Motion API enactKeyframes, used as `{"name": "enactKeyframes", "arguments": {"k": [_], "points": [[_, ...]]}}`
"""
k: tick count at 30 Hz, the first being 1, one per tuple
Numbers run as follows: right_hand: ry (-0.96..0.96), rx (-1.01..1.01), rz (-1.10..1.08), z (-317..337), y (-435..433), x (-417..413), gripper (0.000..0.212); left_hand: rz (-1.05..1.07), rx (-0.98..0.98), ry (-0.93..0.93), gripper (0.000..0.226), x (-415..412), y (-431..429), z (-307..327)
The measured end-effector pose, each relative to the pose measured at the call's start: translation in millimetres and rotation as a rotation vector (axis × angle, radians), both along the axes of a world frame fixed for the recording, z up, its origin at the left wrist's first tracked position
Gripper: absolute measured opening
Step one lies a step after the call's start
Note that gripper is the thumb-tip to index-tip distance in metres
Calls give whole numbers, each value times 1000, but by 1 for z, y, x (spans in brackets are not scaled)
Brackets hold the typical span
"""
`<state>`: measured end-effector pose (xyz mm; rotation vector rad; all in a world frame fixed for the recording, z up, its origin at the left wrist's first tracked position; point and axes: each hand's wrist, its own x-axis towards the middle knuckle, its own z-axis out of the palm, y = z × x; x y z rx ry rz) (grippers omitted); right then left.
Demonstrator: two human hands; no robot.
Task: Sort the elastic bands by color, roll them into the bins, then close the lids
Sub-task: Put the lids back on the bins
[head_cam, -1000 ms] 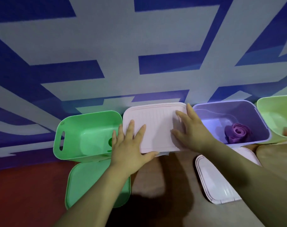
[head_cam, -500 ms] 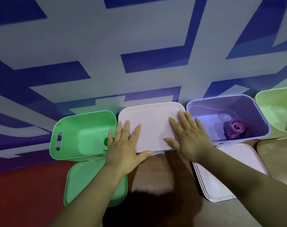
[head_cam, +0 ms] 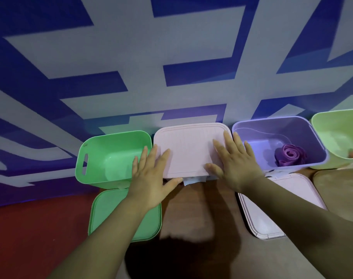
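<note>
Lid (head_cam: 189, 146) between green bin (head_cam: 115, 146), purple bin (head_cam: 292, 131)

Blue-and-grey patterned wall (head_cam: 171, 47) above brown floor (head_cam: 191, 208).

Your left forearm (head_cam: 103, 244) and right forearm (head_cam: 304, 214) show as bare skin from the lower edge of the view up to the wrists. Your left grip (head_cam: 149, 184) and right grip (head_cam: 236, 164) are bare as well, each with four slim fingers and a thumb in sight; the nails are too small to judge.
</note>
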<state>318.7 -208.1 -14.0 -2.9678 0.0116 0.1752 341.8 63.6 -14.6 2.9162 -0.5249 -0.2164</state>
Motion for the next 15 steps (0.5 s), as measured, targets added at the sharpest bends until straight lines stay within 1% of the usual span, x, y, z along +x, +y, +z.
{"name": "enactKeyframes", "arguments": {"k": [4, 6, 7, 9, 11, 13, 15], "points": [[-281, 139, 16, 13, 38, -45, 58, 177, -93, -120, 76, -52, 55, -5], [-345, 209, 66, 12, 66, -74, 47, 282, -89, -109, 73, -81, 87, -20], [-324, 237, 87, 6, 81, -89, 43, 330, -54, -73, 74, -94, 102, -30], [-199, 276, 125, -11, 110, -117, 42, 415, 61, 73, 74, -113, 125, -47], [-6, 296, 156, -30, 136, -137, 48, 491, 154, 246, 72, -126, 145, -63], [214, 281, 155, -45, 156, -148, 57, 546, 185, 337, 71, -134, 164, -76], [330, 252, 154, -59, 169, -151, 63, 552, 187, 402, 72, -140, 179, -85]]}}
